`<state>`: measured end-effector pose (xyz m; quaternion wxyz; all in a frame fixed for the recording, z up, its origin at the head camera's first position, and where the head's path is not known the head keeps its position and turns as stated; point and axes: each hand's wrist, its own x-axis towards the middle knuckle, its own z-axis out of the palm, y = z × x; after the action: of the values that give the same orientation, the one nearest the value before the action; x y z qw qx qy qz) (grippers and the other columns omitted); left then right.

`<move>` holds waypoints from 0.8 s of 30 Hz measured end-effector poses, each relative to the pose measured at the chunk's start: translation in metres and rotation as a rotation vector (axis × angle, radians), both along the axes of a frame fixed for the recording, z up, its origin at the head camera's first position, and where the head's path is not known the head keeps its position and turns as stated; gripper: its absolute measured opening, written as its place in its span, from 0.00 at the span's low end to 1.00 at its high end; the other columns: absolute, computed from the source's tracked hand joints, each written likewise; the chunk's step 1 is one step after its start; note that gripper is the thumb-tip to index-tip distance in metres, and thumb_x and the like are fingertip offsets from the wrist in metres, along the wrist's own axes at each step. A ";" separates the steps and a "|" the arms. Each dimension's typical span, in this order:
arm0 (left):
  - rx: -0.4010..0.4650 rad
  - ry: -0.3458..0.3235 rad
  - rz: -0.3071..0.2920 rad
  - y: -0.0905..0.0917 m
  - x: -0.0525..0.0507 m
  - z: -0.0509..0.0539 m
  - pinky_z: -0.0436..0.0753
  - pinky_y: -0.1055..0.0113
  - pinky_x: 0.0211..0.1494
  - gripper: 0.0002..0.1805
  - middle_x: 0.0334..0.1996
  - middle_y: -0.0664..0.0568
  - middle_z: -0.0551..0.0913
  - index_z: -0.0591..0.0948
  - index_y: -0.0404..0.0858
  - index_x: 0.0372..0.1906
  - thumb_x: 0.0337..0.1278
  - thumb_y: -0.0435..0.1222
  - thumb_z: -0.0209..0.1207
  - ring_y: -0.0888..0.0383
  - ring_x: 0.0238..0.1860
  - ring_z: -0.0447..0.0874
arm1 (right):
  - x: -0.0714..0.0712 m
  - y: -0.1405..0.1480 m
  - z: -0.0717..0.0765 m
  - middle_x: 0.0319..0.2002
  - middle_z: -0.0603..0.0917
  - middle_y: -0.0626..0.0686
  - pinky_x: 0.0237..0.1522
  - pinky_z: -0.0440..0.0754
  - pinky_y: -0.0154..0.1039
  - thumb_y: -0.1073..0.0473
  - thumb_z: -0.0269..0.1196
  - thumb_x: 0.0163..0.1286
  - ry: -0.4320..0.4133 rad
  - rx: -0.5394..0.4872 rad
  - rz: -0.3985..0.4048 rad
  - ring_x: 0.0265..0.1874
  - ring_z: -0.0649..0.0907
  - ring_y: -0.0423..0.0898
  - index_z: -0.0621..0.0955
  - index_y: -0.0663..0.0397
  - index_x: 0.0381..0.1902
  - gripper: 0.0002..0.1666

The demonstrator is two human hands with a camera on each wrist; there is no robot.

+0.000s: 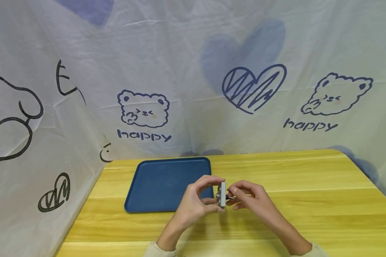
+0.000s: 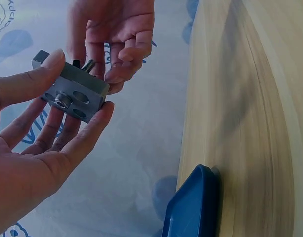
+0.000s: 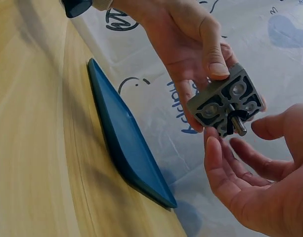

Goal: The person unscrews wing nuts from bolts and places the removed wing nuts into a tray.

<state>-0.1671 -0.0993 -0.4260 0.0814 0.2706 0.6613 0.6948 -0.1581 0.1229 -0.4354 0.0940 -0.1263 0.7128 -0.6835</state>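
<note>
My left hand grips a grey metal block by its edges, thumb on one side and fingers on the other, above the table. A socket-head screw passes through the block, its head on the flat face with several holes. From the ribbed face its threaded end sticks out, with a dark piece beside or around it. Close to that end is my right hand, fingers loosely bent. In the right wrist view its thumb stands apart from the screw; whether a fingertip touches the block I cannot tell.
A blue tray lies on the wood-grain table, behind and left of the hands. White cloth with drawn bears and hearts hangs behind the table and along its left side.
</note>
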 end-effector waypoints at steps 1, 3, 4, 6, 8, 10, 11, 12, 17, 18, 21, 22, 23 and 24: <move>-0.007 0.007 0.001 0.000 0.000 0.000 0.89 0.52 0.54 0.37 0.59 0.42 0.76 0.81 0.35 0.62 0.41 0.13 0.72 0.48 0.64 0.75 | 0.000 0.000 -0.001 0.45 0.85 0.62 0.43 0.91 0.48 0.54 0.58 0.81 -0.017 0.000 0.024 0.41 0.89 0.55 0.79 0.73 0.56 0.23; -0.021 0.021 0.002 0.001 0.000 -0.001 0.89 0.52 0.53 0.37 0.59 0.42 0.76 0.81 0.36 0.62 0.41 0.13 0.72 0.48 0.64 0.75 | -0.001 0.001 -0.002 0.44 0.86 0.61 0.43 0.91 0.50 0.53 0.58 0.81 -0.037 0.003 0.056 0.40 0.89 0.55 0.79 0.73 0.56 0.24; -0.027 0.026 0.001 0.001 0.001 -0.001 0.89 0.52 0.53 0.37 0.59 0.42 0.76 0.81 0.36 0.62 0.42 0.14 0.72 0.48 0.64 0.75 | -0.001 0.001 -0.003 0.44 0.86 0.61 0.43 0.91 0.50 0.52 0.58 0.81 -0.052 0.000 0.067 0.40 0.89 0.55 0.79 0.73 0.56 0.24; -0.041 0.033 0.000 0.001 0.001 -0.001 0.89 0.53 0.53 0.37 0.59 0.44 0.76 0.81 0.37 0.62 0.42 0.15 0.73 0.49 0.64 0.74 | -0.001 0.001 -0.004 0.43 0.87 0.61 0.44 0.91 0.51 0.53 0.58 0.81 -0.064 -0.005 0.094 0.39 0.89 0.54 0.79 0.73 0.57 0.25; -0.055 0.037 0.000 0.002 0.001 -0.001 0.90 0.54 0.52 0.36 0.60 0.45 0.76 0.81 0.38 0.62 0.43 0.15 0.73 0.49 0.64 0.75 | -0.001 0.002 -0.005 0.42 0.87 0.60 0.43 0.91 0.49 0.53 0.58 0.81 -0.078 -0.015 0.116 0.39 0.89 0.53 0.78 0.74 0.57 0.25; -0.064 0.039 0.000 0.002 0.002 -0.001 0.90 0.55 0.52 0.36 0.60 0.45 0.76 0.81 0.38 0.62 0.43 0.16 0.73 0.50 0.64 0.75 | -0.001 0.003 -0.005 0.42 0.87 0.59 0.43 0.91 0.47 0.54 0.58 0.81 -0.092 -0.025 0.131 0.38 0.89 0.51 0.78 0.75 0.57 0.24; -0.067 0.040 0.001 0.002 0.002 -0.001 0.90 0.55 0.52 0.36 0.60 0.45 0.76 0.81 0.38 0.62 0.43 0.16 0.73 0.50 0.64 0.75 | -0.001 0.003 -0.005 0.42 0.86 0.59 0.43 0.91 0.46 0.55 0.58 0.81 -0.098 -0.030 0.136 0.38 0.88 0.51 0.78 0.76 0.57 0.24; -0.070 0.042 0.002 0.003 0.002 -0.001 0.90 0.55 0.52 0.36 0.60 0.45 0.76 0.81 0.38 0.62 0.43 0.16 0.73 0.50 0.64 0.75 | 0.000 0.003 -0.005 0.41 0.86 0.59 0.42 0.91 0.45 0.55 0.58 0.81 -0.105 -0.034 0.136 0.37 0.88 0.50 0.78 0.76 0.56 0.24; -0.071 0.038 -0.001 0.003 0.002 -0.002 0.90 0.55 0.52 0.37 0.60 0.45 0.76 0.81 0.39 0.63 0.43 0.15 0.73 0.49 0.63 0.75 | 0.000 0.001 -0.006 0.38 0.86 0.58 0.40 0.91 0.42 0.57 0.59 0.80 -0.126 -0.041 0.125 0.35 0.87 0.47 0.78 0.77 0.54 0.22; -0.071 0.037 -0.001 0.003 0.002 -0.003 0.90 0.55 0.52 0.37 0.60 0.45 0.76 0.81 0.39 0.63 0.43 0.15 0.73 0.49 0.63 0.75 | 0.000 0.001 -0.006 0.38 0.86 0.58 0.40 0.91 0.42 0.58 0.59 0.80 -0.126 -0.043 0.122 0.35 0.87 0.47 0.78 0.77 0.54 0.22; -0.072 0.034 0.000 0.003 0.002 -0.003 0.90 0.56 0.52 0.37 0.60 0.45 0.76 0.81 0.39 0.63 0.43 0.15 0.73 0.50 0.63 0.75 | 0.000 0.001 -0.005 0.38 0.86 0.58 0.40 0.91 0.41 0.58 0.59 0.79 -0.117 -0.051 0.117 0.35 0.87 0.47 0.78 0.78 0.54 0.22; -0.072 0.032 0.001 0.003 0.002 -0.004 0.90 0.56 0.52 0.37 0.59 0.45 0.77 0.81 0.39 0.63 0.43 0.15 0.73 0.50 0.63 0.75 | 0.000 0.001 -0.005 0.38 0.87 0.59 0.41 0.91 0.42 0.58 0.60 0.79 -0.114 -0.053 0.113 0.35 0.87 0.47 0.79 0.77 0.54 0.21; -0.072 0.030 0.001 0.003 0.002 -0.004 0.90 0.56 0.52 0.37 0.59 0.45 0.77 0.81 0.39 0.63 0.43 0.15 0.73 0.50 0.63 0.75 | 0.000 0.001 -0.005 0.39 0.87 0.59 0.41 0.91 0.43 0.59 0.60 0.79 -0.107 -0.053 0.110 0.35 0.88 0.48 0.79 0.77 0.54 0.21; -0.072 0.029 0.001 0.003 0.001 -0.004 0.90 0.56 0.52 0.37 0.59 0.45 0.77 0.81 0.39 0.63 0.43 0.16 0.73 0.50 0.63 0.75 | 0.000 0.001 -0.005 0.39 0.87 0.59 0.41 0.91 0.44 0.59 0.61 0.78 -0.099 -0.052 0.104 0.35 0.88 0.48 0.79 0.77 0.54 0.21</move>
<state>-0.1656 -0.0962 -0.4300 0.0810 0.2771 0.6870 0.6668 -0.1577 0.1238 -0.4408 0.1613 -0.1316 0.6817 -0.7014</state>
